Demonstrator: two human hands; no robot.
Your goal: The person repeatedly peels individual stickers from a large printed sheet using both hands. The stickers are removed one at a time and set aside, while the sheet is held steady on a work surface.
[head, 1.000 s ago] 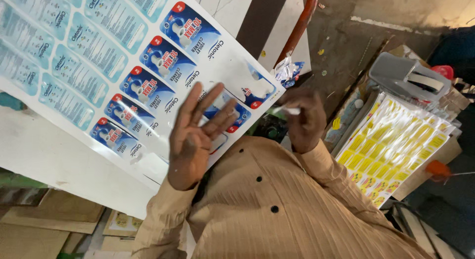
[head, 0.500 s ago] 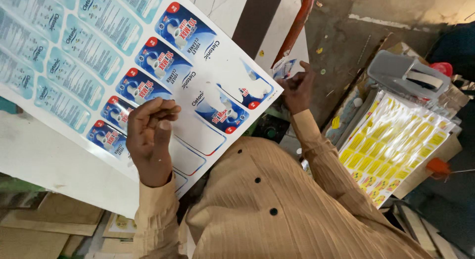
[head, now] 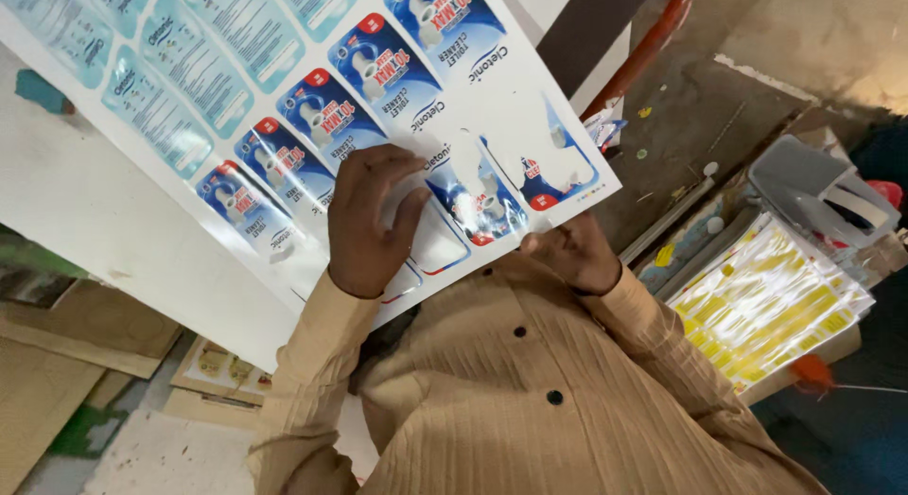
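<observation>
On the white table (head: pixel 104 240) lies a large printed label sheet (head: pixel 236 41), rows of blue-and-red die-cut labels and paler blue ones, its near corner overhanging the table edge toward the person's tan shirt (head: pixel 530 400). Several label shapes near that corner are already out, leaving white gaps. Right of the sheet, well apart, sits a stack of yellow printed sheets (head: pixel 766 306) under clear film, with a grey plastic tool (head: pixel 813 188) just beyond it. An orange pipe (head: pixel 653 41) runs up past the sheet's far right edge. Left hand (head: pixel 364 221) rests flat on the sheet, fingers held loosely together, thumb apart, pressing on a label. Right hand (head: pixel 567 254) is at the sheet's near edge, below the corner; fingers curled under, whether pinching the sheet cannot tell.
</observation>
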